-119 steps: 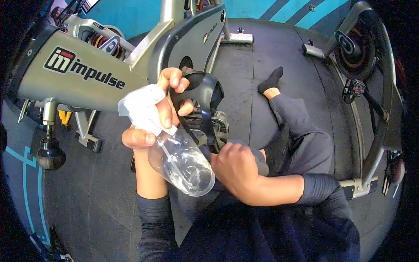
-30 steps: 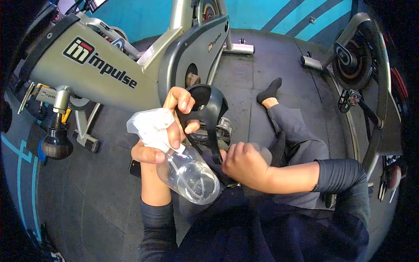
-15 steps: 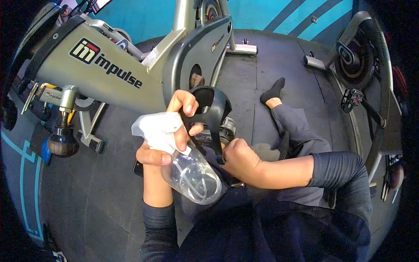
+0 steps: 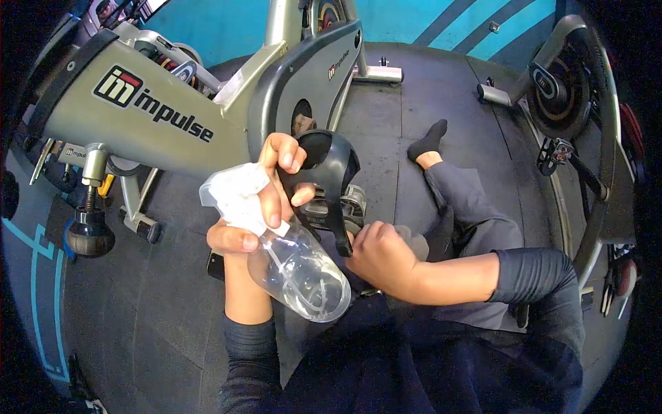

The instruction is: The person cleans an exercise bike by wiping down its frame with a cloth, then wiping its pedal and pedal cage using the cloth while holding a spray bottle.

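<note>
My left hand [image 4: 258,200] is wrapped round the white head of a clear spray bottle [image 4: 303,276], which tilts with its base to the lower right. Fingers of the same hand also touch the black pedal cage [image 4: 338,165]. A metal pedal [image 4: 352,203] shows behind the cage's strap. To the right of the pedal, my right hand [image 4: 386,259] is closed at the strap's lower end; a greyish cloth [image 4: 416,241] seems to stick out behind it. What its fingertips grip is hidden.
A grey exercise bike [image 4: 158,110] fills the upper left, with a black adjustment knob [image 4: 89,233] hanging below its frame. Another bike [image 4: 586,138] stands at the right. A phone-like dark object [image 4: 216,265] lies on the floor near my left wrist.
The view has shifted slightly, moving the bike frame a little left. My right hand and the cloth have shifted slightly at the pedal; the bottle is still held.
</note>
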Demonstrator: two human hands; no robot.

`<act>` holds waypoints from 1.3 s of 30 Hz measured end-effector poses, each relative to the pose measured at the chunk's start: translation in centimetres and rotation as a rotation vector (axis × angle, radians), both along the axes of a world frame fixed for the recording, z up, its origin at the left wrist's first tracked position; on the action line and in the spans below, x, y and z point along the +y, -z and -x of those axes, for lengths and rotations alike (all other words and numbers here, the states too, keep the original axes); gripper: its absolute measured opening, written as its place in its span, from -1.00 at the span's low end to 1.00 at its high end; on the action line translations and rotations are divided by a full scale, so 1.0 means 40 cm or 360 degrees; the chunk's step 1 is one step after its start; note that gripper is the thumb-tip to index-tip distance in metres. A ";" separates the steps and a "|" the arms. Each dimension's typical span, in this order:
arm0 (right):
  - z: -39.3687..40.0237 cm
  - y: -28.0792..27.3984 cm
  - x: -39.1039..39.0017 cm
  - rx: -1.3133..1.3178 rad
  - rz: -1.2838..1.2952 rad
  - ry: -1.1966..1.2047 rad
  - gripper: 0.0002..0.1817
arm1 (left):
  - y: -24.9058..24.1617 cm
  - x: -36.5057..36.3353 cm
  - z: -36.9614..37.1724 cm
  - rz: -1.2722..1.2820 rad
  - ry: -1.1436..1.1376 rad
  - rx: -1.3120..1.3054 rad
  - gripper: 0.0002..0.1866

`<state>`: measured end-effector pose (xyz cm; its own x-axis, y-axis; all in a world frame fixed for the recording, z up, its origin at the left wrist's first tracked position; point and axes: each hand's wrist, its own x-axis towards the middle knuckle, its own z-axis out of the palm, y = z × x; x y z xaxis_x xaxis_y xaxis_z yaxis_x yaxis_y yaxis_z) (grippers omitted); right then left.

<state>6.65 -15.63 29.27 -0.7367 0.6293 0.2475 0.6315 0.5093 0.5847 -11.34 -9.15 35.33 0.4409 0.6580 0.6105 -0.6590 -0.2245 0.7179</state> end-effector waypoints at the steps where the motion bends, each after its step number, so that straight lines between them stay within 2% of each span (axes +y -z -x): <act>1: 0.015 0.001 -0.005 -0.0117 0.0072 0.0202 -0.83 | -0.001 -0.008 -0.002 0.0044 -0.0041 0.0000 -0.68; 5: 0.048 -0.026 0.002 -0.0103 0.0142 0.0270 -0.86 | -0.005 -0.028 0.011 -0.0005 -0.0041 0.0082 -0.67; 7: 0.052 -0.040 0.030 -0.0380 0.0725 0.0051 -0.81 | -0.007 -0.040 0.016 0.0006 -0.0089 0.0126 -0.67; 8: 0.053 -0.033 0.028 -0.0381 0.0719 0.0045 -0.81 | -0.008 -0.043 0.017 0.0021 -0.0125 0.0166 -0.66; 10: 0.039 -0.014 0.024 -0.0139 0.0546 0.0039 -0.83 | -0.006 -0.037 0.016 -0.0007 -0.0091 0.0126 -0.65; 11: 0.026 -0.011 0.027 -0.0146 0.0542 0.0049 -0.83 | -0.004 -0.031 0.014 -0.0033 -0.0056 0.0099 -0.65; 13: -0.006 -0.003 0.039 -0.0049 0.0376 -0.0225 -0.84 | 0.001 -0.018 0.008 -0.0063 -0.0014 0.0061 -0.65; 14: -0.018 -0.002 0.044 -0.0059 0.0373 -0.0218 -0.84 | 0.004 -0.011 0.005 -0.0058 0.0012 0.0014 -0.65; 16: -0.038 0.002 0.054 0.0226 0.0277 -0.0466 -0.88 | 0.006 0.000 -0.004 -0.0057 0.0041 -0.0039 -0.65; 19: -0.055 0.022 0.070 0.0460 0.0129 -0.0611 -0.89 | 0.006 0.022 -0.017 -0.0025 0.0049 -0.0146 -0.66; 20: -0.058 0.020 0.071 0.0461 0.0126 -0.0615 -0.89 | 0.001 0.027 -0.023 -0.0029 0.0045 -0.0145 -0.66; 22: -0.062 0.019 0.066 0.0784 0.0163 -0.0581 -0.89 | -0.007 0.033 -0.037 0.0077 -0.0077 -0.0216 -0.66; 23: -0.062 0.017 0.062 0.0786 0.0162 -0.0581 -0.89 | -0.008 0.039 -0.025 0.0082 -0.0142 -0.0068 -0.72; 27: -0.061 0.021 0.048 0.1089 0.0293 -0.0484 -0.91 | -0.015 -0.003 -0.008 0.0021 -0.0196 0.0113 -0.71; 28: -0.058 0.024 0.046 0.1158 0.0329 -0.0446 -0.91 | 0.001 -0.010 0.006 -0.0021 -0.0186 0.0097 -0.64; 32: -0.051 0.028 0.039 0.1454 0.0444 -0.0423 -0.87 | 0.073 -0.078 0.075 -0.0009 -0.0600 0.0300 -0.60; 33: -0.049 0.021 0.038 0.1455 0.0447 -0.0429 -0.87 | 0.092 -0.093 0.092 0.0004 -0.0647 0.0381 -0.60; 35: -0.045 0.012 0.031 0.1714 0.0583 -0.0381 -0.84 | 0.134 -0.123 0.106 0.0049 -0.0748 0.0522 -0.59; 39: -0.042 0.016 0.031 0.1798 0.0653 -0.0396 -0.85 | 0.185 -0.157 0.110 -0.0023 -0.0908 0.0610 -0.55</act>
<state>8.34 -14.41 28.62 -0.3476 0.6838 0.6415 0.5386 0.7057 -0.4604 -15.73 -15.45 27.93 0.2146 0.8444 0.4908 -0.1349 -0.4720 0.8712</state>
